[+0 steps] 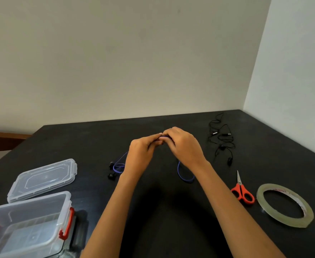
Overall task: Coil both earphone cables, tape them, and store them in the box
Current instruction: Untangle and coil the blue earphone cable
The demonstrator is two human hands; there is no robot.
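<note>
Above the black counter, left hand and right hand are pinching the thin purple earphone cable between pressed-together fingers, apparently starting its coil.

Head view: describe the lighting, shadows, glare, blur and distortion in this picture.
Head view: soft, even light; a faint shadow on the black table between the forearms; mild highlights on the clear box, its lid and the tape roll; wide-angle bending tilts the wall corner and table edges; the black earphones nearly vanish against the table; fingers pinching the blue earphone cable are slightly soft.
</note>
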